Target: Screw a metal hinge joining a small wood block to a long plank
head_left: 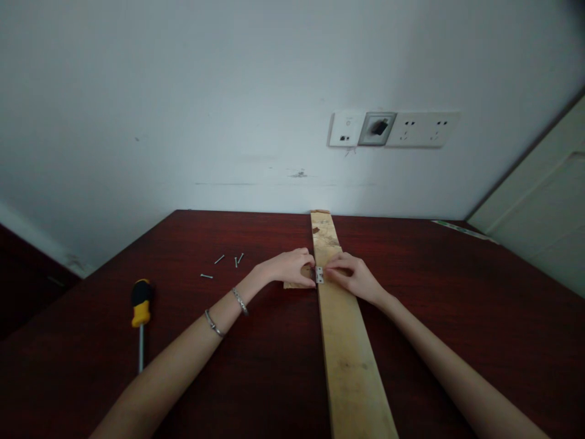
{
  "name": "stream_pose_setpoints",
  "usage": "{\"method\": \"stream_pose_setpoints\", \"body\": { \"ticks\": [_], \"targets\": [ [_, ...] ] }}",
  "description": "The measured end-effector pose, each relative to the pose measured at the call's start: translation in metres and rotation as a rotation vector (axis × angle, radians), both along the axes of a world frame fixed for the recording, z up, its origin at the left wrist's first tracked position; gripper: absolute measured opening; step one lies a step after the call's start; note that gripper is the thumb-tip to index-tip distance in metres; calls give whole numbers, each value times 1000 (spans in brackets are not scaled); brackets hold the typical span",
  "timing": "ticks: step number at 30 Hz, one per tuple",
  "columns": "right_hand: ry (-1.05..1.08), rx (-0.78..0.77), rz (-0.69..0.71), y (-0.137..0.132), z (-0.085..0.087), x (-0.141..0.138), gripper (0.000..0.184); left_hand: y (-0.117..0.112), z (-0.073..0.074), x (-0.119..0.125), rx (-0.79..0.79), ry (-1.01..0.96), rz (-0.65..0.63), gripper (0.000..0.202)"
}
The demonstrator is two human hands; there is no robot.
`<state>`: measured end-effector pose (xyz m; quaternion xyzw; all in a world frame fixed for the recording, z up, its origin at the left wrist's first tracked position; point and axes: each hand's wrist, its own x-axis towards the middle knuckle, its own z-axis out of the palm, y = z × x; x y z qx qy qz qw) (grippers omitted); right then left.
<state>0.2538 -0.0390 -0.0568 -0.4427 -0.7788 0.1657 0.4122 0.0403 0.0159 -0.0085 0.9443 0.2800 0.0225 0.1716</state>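
Observation:
A long pale wooden plank [350, 341] lies lengthwise on the dark red table [256, 366], running from the near edge to the wall. A small metal hinge [319, 275] sits at the plank's left edge, next to a small wood block [292, 285] mostly hidden under my left hand. My left hand [287, 267] rests on that block, fingers curled and pressed against the hinge. On the plank, my right hand [351, 275] pinches the hinge's right side with its fingertips. Two bracelets circle my left wrist.
A screwdriver with a yellow and black handle [141, 305] lies on the table at the left. Several loose screws [223, 263] are scattered beyond it. A wall [228, 122] with sockets [393, 128] stands right behind the table. A pale door panel [543, 213] is at the right.

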Motion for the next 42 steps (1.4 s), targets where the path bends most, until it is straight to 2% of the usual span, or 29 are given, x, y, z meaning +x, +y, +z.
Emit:
{"method": "stream_pose_setpoints", "body": {
  "ticks": [12,21,34,42],
  "targets": [
    [-205,113,69,0,-10,0,20,2,-2,0,22,-1,-28,43],
    [-273,113,93,1,-9,1,24,1,-3,0,45,23,-14,44],
    [-263,41,101,2,-7,3,27,1,-3,0,26,4,-19,42],
    [-263,71,104,2,-7,4,26,1,-3,0,28,1,-13,42]
  ]
}}
